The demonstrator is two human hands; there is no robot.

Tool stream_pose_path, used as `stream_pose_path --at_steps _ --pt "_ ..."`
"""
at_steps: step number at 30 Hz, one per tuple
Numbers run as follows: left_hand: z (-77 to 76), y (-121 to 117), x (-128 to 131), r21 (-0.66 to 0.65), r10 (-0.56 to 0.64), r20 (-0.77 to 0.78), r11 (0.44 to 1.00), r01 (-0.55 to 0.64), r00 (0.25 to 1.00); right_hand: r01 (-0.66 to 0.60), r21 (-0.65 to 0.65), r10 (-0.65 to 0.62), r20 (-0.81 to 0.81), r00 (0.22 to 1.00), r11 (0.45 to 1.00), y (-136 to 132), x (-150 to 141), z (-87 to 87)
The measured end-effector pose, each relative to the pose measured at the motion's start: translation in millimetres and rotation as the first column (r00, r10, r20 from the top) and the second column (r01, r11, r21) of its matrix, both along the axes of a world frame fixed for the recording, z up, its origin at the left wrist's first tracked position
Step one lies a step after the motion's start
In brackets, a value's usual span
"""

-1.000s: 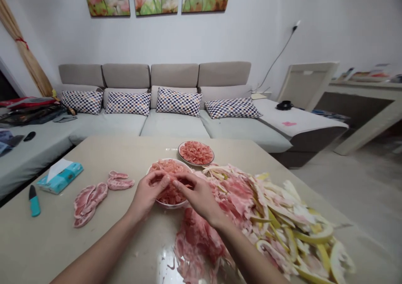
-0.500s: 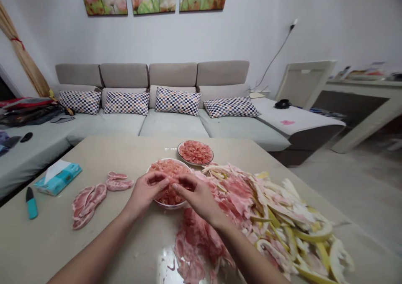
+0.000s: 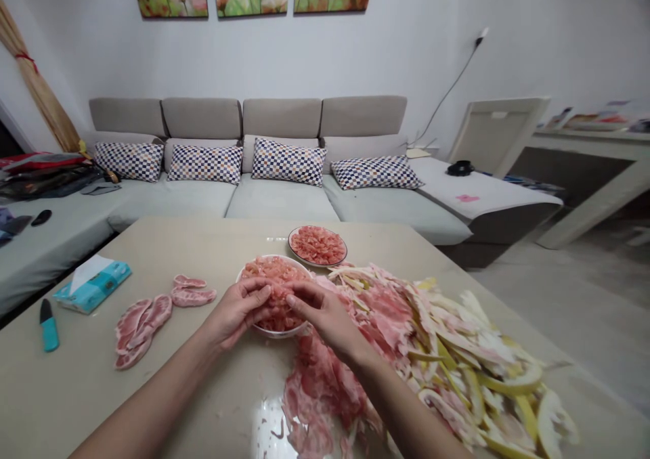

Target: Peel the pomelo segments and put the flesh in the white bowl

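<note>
Left hand (image 3: 234, 313) and right hand (image 3: 325, 318) pinching together right now; both clamped on pink pomelo pulp (image 3: 277, 276); white bowl (image 3: 278, 334) beneath; pomelo rinds (image 3: 447, 351) heaped alongside.

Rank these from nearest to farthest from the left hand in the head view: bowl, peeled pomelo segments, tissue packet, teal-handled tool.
From the left hand:
1. Bowl: under its fingers.
2. Peeled pomelo segments: to its left.
3. Tissue packet: farther left.
4. Teal-handled tool: farthest left, near the table edge.
</note>
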State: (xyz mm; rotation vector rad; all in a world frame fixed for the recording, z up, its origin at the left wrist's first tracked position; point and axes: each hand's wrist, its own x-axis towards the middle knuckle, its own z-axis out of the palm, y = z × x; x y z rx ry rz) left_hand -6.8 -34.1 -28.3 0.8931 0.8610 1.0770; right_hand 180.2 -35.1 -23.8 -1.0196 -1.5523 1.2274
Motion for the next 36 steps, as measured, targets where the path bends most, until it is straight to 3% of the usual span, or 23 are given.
stream_pose_path --at_steps 8,14,20,26,30,36 --pt "8.3 -3 4 0.111 0.004 -0.107 0.994 0.008 0.994 0.013 -0.005 -0.013 0.031 0.999 1.0 -2 -3 -0.2" --pt "4.0 3 -4 0.157 0.036 -0.214 0.988 -0.002 0.976 0.069 -0.005 -0.069 0.006 0.998 0.998 2 2 3.1" --pt "-0.9 16 -6 0.311 0.202 -0.371 0.947 -0.083 0.906 0.075 -0.013 -0.074 0.041 0.996 0.997 8 8 -2.9" --pt "9.7 17 -4 0.461 0.308 -0.398 0.882 -0.102 0.864 0.114 0.085 -0.124 0.134 0.983 0.99 4 5 0.2" --pt "15.7 9 0 0.446 0.234 -0.394 0.894 -0.038 0.889 0.094 0.118 -0.11 0.145 0.983 0.989 0 1 6.7" --pt "17.6 1 10 0.323 0.093 -0.323 0.946 0.017 0.942 0.107 0.163 -0.13 0.136 0.982 0.981 -6 -6 6.8"
